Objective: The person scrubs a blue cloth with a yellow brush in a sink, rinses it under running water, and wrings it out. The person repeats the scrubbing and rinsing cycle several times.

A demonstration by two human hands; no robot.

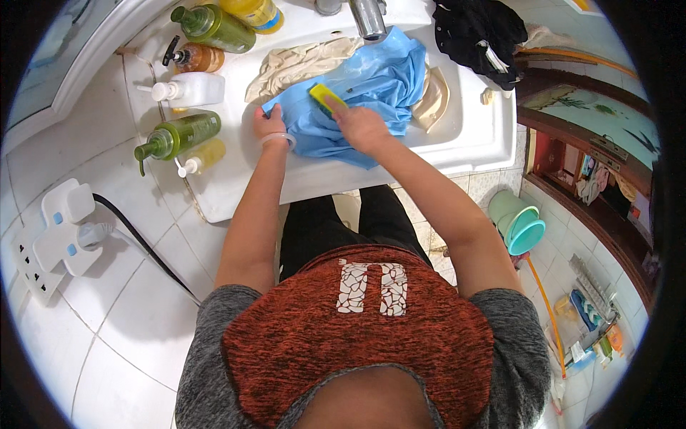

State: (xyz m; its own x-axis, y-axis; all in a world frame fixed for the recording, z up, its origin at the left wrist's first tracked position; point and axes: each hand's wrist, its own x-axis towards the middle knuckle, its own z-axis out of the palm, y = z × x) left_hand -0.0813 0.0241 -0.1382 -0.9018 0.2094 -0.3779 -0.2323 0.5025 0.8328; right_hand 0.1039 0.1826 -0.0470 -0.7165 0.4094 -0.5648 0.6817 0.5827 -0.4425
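Note:
A wet blue garment (370, 80) lies spread and crumpled in the white sink (455, 134), under the metal faucet (367, 20). My left hand (270, 123), with a pale bracelet at the wrist, grips the garment's left edge. In my right hand (362, 126) is a yellow scrubbing brush or sponge (321, 95) with a dark underside, held against the blue cloth; which of the two it is, I cannot tell. Beige cloth (300, 64) lies behind the blue garment, and more beige cloth (433, 102) shows at its right.
Pump bottles line the sink's left ledge, among them a green bottle (187, 134) and a white bottle (201, 89). A black garment (479, 35) rests on the right rim. Plug adapters (67, 230) with cords are at the left wall. Green buckets (514, 220) stand at lower right.

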